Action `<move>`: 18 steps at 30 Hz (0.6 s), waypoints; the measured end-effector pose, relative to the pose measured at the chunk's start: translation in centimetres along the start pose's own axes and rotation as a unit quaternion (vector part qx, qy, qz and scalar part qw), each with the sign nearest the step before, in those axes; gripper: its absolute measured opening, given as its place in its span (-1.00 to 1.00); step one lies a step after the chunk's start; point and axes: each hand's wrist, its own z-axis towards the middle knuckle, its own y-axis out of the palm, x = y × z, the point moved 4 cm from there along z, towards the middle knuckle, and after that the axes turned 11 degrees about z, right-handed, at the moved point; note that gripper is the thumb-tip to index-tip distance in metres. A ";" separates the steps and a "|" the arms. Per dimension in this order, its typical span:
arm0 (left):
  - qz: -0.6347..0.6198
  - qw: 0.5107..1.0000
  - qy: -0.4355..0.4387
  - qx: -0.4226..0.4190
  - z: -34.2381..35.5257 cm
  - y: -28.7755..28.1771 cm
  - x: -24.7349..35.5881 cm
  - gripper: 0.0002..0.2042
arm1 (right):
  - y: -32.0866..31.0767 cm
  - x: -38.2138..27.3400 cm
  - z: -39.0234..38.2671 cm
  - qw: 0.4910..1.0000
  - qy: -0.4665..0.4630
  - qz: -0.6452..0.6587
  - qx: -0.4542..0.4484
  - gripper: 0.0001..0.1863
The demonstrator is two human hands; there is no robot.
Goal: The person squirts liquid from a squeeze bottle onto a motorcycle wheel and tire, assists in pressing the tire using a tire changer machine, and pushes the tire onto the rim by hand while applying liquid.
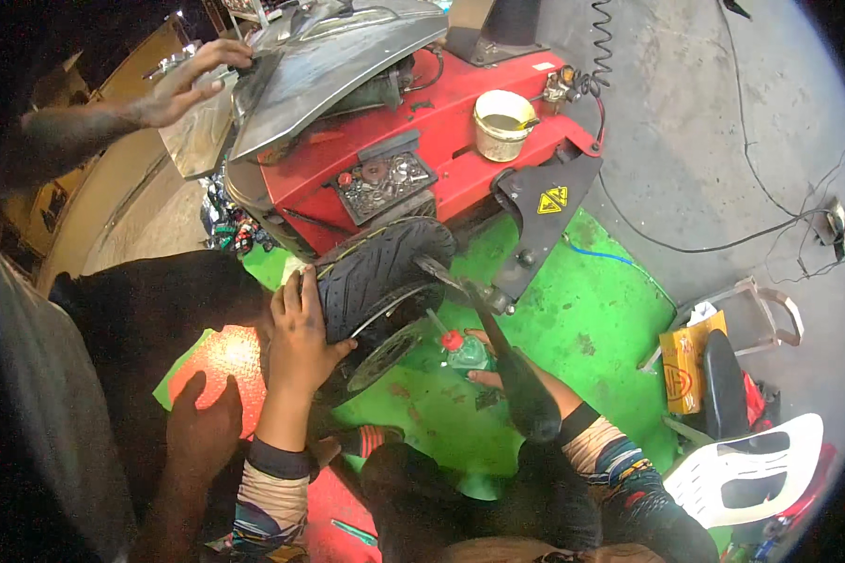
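A black tyre (376,267) on a wheel stands upright against the red machine. My left hand (300,336) lies on its near side, fingers stretched out and thumb apart. In my right hand (484,363) is a green squeeze bottle (469,354) with a red cap, its clear nozzle pointing up toward the wheel. A black lever (512,371) passes in front of part of that hand. Another person's hand (207,418) is at the left, against a shiny orange sheet (221,366); a second hand (192,84) rests by the machine's metal top.
On the red machine (347,150) sit a white bucket (503,131) and a tray of small metal parts (385,183). A black machine arm (554,211) reaches over the green floor. At right are a white plastic chair (770,464), a cardboard box (690,366) and cables.
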 end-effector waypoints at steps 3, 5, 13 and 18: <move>0.048 0.999 -0.006 -0.015 0.3 0.0 0.1 0.14 | 0.4 0.4 0.0 0.995 0.052 -0.081 -0.016 -0.21; 0.068 0.995 -0.035 -0.066 0.4 0.4 -0.1 0.14 | 0.3 0.1 -0.3 0.991 0.083 -0.102 0.026 -0.24; 0.057 0.985 -0.060 -0.152 1.2 -0.1 -0.2 0.20 | 2.1 -4.4 -0.5 0.984 0.148 -0.091 0.046 -0.31; 0.082 0.979 -0.051 -0.182 1.6 -0.3 -0.2 0.21 | 2.0 -4.0 -1.5 0.984 0.162 -0.016 0.072 -0.28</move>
